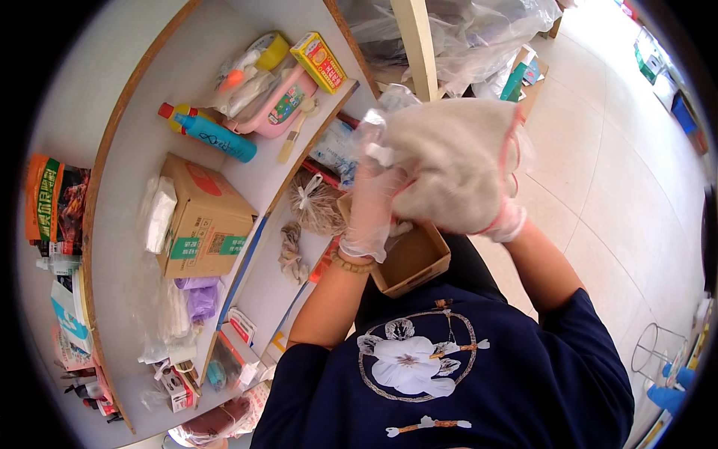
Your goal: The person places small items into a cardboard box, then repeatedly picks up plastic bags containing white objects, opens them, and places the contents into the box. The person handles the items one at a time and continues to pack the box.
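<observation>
A bundle of greyish-beige cloth (449, 161) with red-stitched edges, in several layers, is held up before me; it looks like fabric work gloves, but its kind is not certain. My left hand (372, 198), in a clear plastic glove, grips its left side. My right hand (508, 221), also in clear plastic, holds it from the lower right, its fingers mostly hidden by the cloth. Below the bundle, close to my body, stands an open cardboard box (415, 262). Clear crinkled plastic (396, 97) shows at the bundle's upper left edge.
At the left, a white shelf unit (123, 217) bears a cardboard carton (206, 217), a blue bottle (221, 137), a pink tub (280, 105), a brush (295, 135) and a yellow box (319, 61). A bagged brown item (318, 202) lies lower. Tiled floor (598, 150) stretches right; a wire rack (658, 348) stands there.
</observation>
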A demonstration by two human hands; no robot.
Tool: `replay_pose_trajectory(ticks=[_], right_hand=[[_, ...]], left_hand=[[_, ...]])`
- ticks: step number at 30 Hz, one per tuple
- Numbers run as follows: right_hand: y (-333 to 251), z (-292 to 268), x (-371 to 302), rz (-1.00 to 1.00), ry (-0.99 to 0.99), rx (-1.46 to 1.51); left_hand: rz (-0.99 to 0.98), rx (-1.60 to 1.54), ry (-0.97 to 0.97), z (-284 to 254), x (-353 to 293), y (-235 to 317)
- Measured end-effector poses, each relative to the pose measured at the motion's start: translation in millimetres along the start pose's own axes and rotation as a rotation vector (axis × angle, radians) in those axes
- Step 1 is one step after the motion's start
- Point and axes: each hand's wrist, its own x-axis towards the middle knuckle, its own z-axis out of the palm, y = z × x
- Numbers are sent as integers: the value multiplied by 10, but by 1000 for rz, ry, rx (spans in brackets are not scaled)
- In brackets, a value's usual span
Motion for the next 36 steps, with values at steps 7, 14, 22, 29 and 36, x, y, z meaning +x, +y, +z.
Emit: replay_pose_trajectory(ticks=[7, 14, 22, 29, 36], right_hand=[[39, 342, -101, 106, -100, 47], [405, 102, 173, 91, -165, -243], [462, -21, -44, 241, -401, 377], [401, 190, -51, 154, -261, 246], [334, 310, -70, 116, -174, -316]], left_hand=[[-377, -580, -99, -345, -353, -373], [258, 743, -461, -181, -108, -295], [-155, 813, -414, -326, -54, -73], [33, 661, -487, -239, -67, -70], [-115, 858, -416, -227, -111, -92]])
